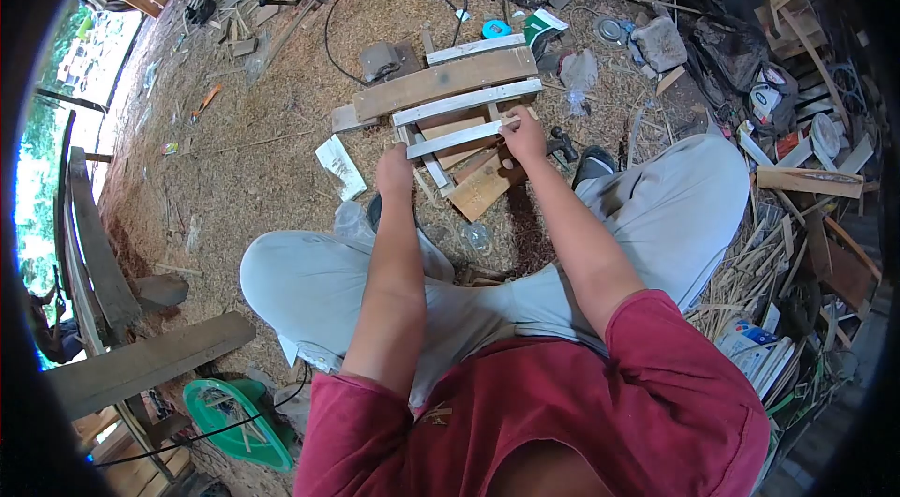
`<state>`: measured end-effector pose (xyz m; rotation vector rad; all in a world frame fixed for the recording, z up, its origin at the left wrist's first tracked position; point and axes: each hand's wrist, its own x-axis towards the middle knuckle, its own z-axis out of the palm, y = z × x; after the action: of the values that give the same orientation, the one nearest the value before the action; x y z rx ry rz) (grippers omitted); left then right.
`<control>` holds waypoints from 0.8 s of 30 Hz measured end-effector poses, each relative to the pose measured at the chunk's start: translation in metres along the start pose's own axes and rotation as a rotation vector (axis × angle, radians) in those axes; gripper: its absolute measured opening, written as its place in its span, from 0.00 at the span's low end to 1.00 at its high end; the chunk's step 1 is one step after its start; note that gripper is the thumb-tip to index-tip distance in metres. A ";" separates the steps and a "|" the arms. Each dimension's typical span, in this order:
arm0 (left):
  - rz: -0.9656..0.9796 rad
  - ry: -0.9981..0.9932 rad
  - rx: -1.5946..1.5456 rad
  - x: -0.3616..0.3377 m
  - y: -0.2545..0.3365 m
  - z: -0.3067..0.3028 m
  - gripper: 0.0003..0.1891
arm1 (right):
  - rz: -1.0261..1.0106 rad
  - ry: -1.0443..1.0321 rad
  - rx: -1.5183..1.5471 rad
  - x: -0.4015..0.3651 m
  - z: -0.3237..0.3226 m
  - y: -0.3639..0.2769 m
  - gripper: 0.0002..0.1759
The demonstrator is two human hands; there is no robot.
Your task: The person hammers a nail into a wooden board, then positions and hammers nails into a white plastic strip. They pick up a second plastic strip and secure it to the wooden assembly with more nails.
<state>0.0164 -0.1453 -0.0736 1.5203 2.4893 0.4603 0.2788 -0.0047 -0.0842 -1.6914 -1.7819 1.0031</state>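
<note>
A narrow white wooden slat (457, 138) lies across a low wooden frame (433, 169) in front of my knees. My left hand (395, 171) is closed around the slat's left end. At the other end, my right hand (525, 134) grips it with bent fingers. Beyond it, more slats cross the frame: a white slat (469, 101), a wider brown board (445, 84) and a far white slat (476, 48). A light wood block (486, 188) sits at the frame's near side. Close to my right hand is a hammer (562, 143), partly hidden by my forearm.
Behind the frame are a blue tape measure (495, 29) and a black cable (330, 23). A white offcut (340, 168) lies left on the sawdust floor (244, 159). A green basin (234, 427) stands lower left; scrap wood (808, 182) is piled right.
</note>
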 end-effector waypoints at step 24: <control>-0.098 -0.020 -0.030 0.007 -0.008 0.011 0.10 | -0.687 -0.084 -0.698 0.007 -0.014 -0.018 0.14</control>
<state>0.0102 -0.1404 -0.0868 1.3778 2.5165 0.4616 0.2776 0.0050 -0.0622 -1.1714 -2.6930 0.1484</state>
